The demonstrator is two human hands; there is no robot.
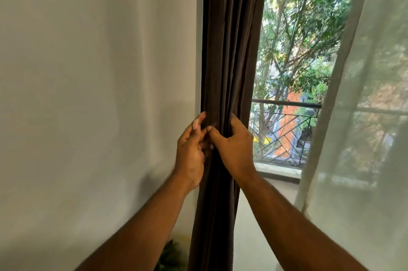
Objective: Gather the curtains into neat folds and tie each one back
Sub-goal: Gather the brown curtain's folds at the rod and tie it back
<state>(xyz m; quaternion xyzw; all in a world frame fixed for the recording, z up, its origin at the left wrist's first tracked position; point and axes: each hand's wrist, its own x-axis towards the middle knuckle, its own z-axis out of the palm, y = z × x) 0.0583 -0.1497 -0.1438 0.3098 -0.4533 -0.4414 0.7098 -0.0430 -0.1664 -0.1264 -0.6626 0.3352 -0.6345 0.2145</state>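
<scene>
A dark brown curtain [229, 49] hangs gathered into narrow vertical folds beside the wall, left of the window. My right hand [234, 147] grips the bunched folds from the right side, fingers curled round the cloth. My left hand [189, 149] is at the curtain's left edge, its fingers curled against the fabric and meeting the right thumb; what it pinches is partly hidden. A sheer white curtain [362, 116] hangs loose at the right of the window. No tie-back is visible.
A plain white wall [99, 94] fills the left. Through the open window show trees and a black balcony railing [287, 103]. The window sill [278, 171] lies below. Green leaves [170, 255] show at the bottom by the curtain's foot.
</scene>
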